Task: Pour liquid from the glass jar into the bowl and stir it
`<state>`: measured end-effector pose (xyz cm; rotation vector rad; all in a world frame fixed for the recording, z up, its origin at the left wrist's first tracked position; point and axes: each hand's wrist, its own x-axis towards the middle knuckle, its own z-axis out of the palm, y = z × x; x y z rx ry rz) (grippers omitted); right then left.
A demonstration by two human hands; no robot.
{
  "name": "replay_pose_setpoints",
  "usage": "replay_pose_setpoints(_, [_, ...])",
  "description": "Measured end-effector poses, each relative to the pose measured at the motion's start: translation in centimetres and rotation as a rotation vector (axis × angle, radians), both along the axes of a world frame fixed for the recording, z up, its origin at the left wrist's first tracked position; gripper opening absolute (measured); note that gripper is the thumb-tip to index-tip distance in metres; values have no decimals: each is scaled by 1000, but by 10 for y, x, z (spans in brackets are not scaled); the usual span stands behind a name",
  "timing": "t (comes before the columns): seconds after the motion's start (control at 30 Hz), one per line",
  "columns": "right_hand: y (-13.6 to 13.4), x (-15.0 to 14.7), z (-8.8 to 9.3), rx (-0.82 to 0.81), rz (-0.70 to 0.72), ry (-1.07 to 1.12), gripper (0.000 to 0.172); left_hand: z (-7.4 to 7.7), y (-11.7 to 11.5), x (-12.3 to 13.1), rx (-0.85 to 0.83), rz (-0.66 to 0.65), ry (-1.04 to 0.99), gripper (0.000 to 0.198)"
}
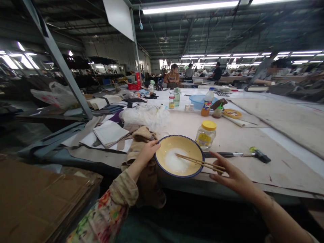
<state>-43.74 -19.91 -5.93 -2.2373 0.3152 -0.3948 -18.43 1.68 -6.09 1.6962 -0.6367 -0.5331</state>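
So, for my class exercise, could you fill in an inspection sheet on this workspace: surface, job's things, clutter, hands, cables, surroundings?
Surface: white table, its near part covered by a pale sheet.
Job's things: yellow bowl with a dark blue rim, holding white contents, unidentifiable; chopsticks reach into it.
Clutter: crumpled plastic bag and folded white material left of the bowl; yellow-lidded jar and black-headed tool to its right.
Hands: left hand grips the bowl's rim; right hand holds the chopsticks.
Cables: hanging cord with a light blue end.
Surroundings: people farther back; cardboard at left; lit tube light overhead.
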Motion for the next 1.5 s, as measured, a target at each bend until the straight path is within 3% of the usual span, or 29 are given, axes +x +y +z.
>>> replay_pose_setpoints(0.07, [26,-1,3,121,38,-30,64,-4,-2,-1,-45,-1,34,42])
replay_pose_setpoints(0.17, [49,17,9,179,-7,-159,38,-8,-3,-2,-83,22,49,40])
replay_pose_setpoints(0.3, [53,41,22,-68,84,-212,20,-10,-1,1,-72,72,22,41])
replay_pose_setpoints(0.4, [48,38,36,-220,93,-206,24,-11,0,2,-50,92,2,43])
replay_pose_setpoints(0.53, [44,20,51,-149,-24,-212,32,-10,0,1,-37,112,-25,41])
replay_pose_setpoints(0.63, [43,15,50,-64,-39,-154,32,-10,0,1,-40,122,-51,39])
replay_pose_setpoints(0.77, [37,14,42,-88,-192,-151,30,-11,1,1,-41,116,-46,42])
replay_pose_setpoints(0.9, [33,9,43,-4,-139,-151,34,-12,1,1,-51,102,-38,44])
replay_pose_setpoints(1.03, [34,8,47,-1,-208,-167,34,-16,0,2,-69,120,-42,46])
replay_pose_setpoints(1.2, [42,16,41,195,-66,-151,32,-19,1,2,-125,96,26,51])
replay_pose_setpoints(1.37, [40,17,38,50,-133,-248,29,-16,2,-1,-119,105,-14,43])
replay_pose_setpoints(1.5, [41,20,38,83,33,-229,26,-16,1,-2,-131,117,-1,43])
